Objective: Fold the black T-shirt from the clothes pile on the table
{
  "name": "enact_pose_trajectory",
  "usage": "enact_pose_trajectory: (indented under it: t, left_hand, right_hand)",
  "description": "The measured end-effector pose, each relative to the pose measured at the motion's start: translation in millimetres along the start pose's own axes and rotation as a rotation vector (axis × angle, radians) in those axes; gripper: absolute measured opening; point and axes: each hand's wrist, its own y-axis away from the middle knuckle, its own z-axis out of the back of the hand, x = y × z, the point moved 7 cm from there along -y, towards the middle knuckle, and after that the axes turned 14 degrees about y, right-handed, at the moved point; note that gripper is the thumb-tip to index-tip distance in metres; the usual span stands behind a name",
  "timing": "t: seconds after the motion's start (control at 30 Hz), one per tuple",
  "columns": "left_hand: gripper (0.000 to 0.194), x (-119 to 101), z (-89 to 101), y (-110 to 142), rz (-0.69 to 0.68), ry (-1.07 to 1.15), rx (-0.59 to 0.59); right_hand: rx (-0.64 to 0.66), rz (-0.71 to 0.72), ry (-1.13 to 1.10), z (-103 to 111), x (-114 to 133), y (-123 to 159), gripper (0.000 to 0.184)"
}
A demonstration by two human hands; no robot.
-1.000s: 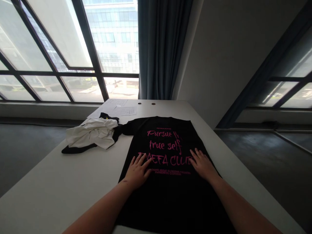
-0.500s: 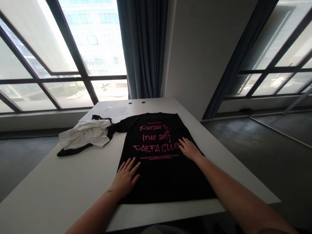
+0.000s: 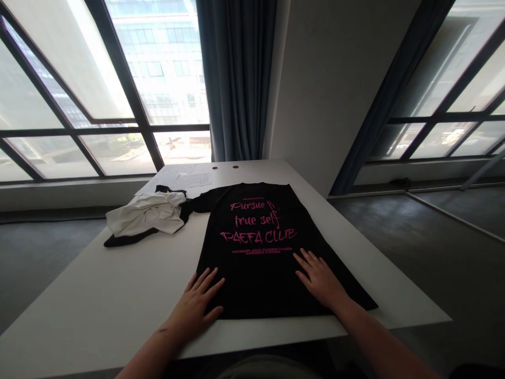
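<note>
On the white worktop (image 3: 130, 300), find the black T-shirt (image 3: 258, 281) flat beneath spread left hand (image 3: 195, 304) and right hand (image 3: 320, 279); expect light, soft, limp handling, best pinched at both corners of the hem (image 3: 280, 316).

both hands (image 3: 194, 304) lie spread on a black shirt (image 3: 256, 279) atop a white table (image 3: 130, 305).

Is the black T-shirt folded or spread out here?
Mostly spread: the black T-shirt lies flat, pink print up, left-side sleeve outstretched. No sleeve shows on the right; whether it's tucked under, I cannot tell.
</note>
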Motion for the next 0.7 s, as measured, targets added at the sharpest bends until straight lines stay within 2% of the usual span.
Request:
enact_pose_trajectory:
  t: [0.1, 0.17, 0.23, 0.33, 0.47, 0.57, 0.7]
  left_hand:
    - [0.077, 0, 11.5, 13, -0.069, 0.054, 0.042]
    - [0.066, 5, 20.3, 24, -0.053, 0.078, 0.026]
    - [0.048, 10, 27.5, 33, -0.008, 0.089, -0.011]
    - [0.027, 12, 32.6, 42, 0.021, 0.104, -0.049]
    - [0.023, 10, 36.4, 37, 0.044, 0.134, -0.068]
    - [0.021, 4, 37.1, 28, 0.046, 0.161, -0.020]
    - [0.020, -16, 34.7, 24, -0.001, 0.233, 0.139]
  right_hand:
    - [-0.055, -0.046, 0.018, 3, -26, 11, 0.058]
    - [-0.142, -0.096, 0.061, 11, -48, 21, 0.051]
    - [-0.201, -0.220, 0.145, 21, -73, 36, 0.045]
    - [-0.095, -0.433, 0.225, 25, -105, 58, 0.045]
    - [0.104, -0.478, 0.115, 23, -109, 70, 0.045]
    - [0.103, -0.504, 0.082, 28, -116, 67, 0.042]
    - [0.033, -0.509, 0.032, 24, -155, 59, 0.026]
